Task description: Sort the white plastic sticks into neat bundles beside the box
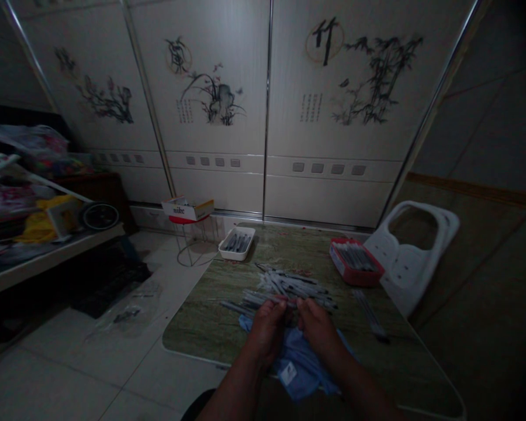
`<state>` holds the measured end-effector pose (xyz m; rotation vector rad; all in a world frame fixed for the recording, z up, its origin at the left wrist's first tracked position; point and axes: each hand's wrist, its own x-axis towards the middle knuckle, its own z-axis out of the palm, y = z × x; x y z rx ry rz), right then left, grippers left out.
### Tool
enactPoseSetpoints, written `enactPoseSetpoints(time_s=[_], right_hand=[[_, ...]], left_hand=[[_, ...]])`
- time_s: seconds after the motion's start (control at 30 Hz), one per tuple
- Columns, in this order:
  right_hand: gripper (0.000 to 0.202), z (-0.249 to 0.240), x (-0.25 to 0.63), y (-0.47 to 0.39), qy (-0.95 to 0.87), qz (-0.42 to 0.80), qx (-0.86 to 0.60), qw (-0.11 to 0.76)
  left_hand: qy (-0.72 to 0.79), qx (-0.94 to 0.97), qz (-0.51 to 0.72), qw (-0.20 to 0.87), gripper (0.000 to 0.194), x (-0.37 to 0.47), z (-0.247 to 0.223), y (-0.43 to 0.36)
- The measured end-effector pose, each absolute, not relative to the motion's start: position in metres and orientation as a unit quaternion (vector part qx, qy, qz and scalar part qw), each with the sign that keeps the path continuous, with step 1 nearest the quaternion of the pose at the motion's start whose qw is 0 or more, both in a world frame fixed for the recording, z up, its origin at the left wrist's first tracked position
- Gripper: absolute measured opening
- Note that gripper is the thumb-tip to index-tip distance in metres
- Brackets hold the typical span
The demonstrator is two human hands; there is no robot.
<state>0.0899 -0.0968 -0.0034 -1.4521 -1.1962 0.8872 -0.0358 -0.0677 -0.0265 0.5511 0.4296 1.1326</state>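
Observation:
My left hand (pixel 267 327) and my right hand (pixel 314 326) are close together above the near part of the table, fingers closed in a pinch. Between their fingertips runs a thin reddish pen-like piece (pixel 291 303); the dim light blurs its detail. Just beyond my hands lies a loose pile of pens (pixel 284 282), clear or whitish with dark ends. Under my wrists a blue cloth (pixel 304 365) with a white label is bunched at the table's near edge.
On the greenish table (pixel 201 327), a white tray of pens (pixel 237 255) stands far left and a red box of pens (pixel 345 272) far right. A small bundle of pens (pixel 370 316) lies right. Beyond are a white chair (pixel 409 245) and a stool (pixel 186 221) bearing a carton (pixel 179 210).

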Motion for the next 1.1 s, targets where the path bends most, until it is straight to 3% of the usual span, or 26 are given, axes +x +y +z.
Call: enactPoseSetpoints(time_s=[0.2,0.57,0.93,1.1], right_hand=[[0.047,-0.005,0.091,-0.101,-0.531,0.334,-0.59,0.508],[0.041,0.01,0.089,-0.107,-0.404,0.485,-0.564,0.532],[0.039,0.0,0.106,-0.111,-0.321,0.554,-0.531,0.555],[0.041,-0.006,0.111,-0.114,-0.339,0.533,-0.534,0.562]], left_hand=[[0.207,0.255,0.54,0.775,0.03,-0.034,-0.025,-0.068],[0.204,0.257,0.517,0.791,0.023,-0.036,-0.017,-0.072],[0.208,0.287,0.498,0.792,0.027,-0.023,-0.014,-0.082],[0.202,0.282,0.507,0.789,0.03,-0.014,-0.004,-0.091]])
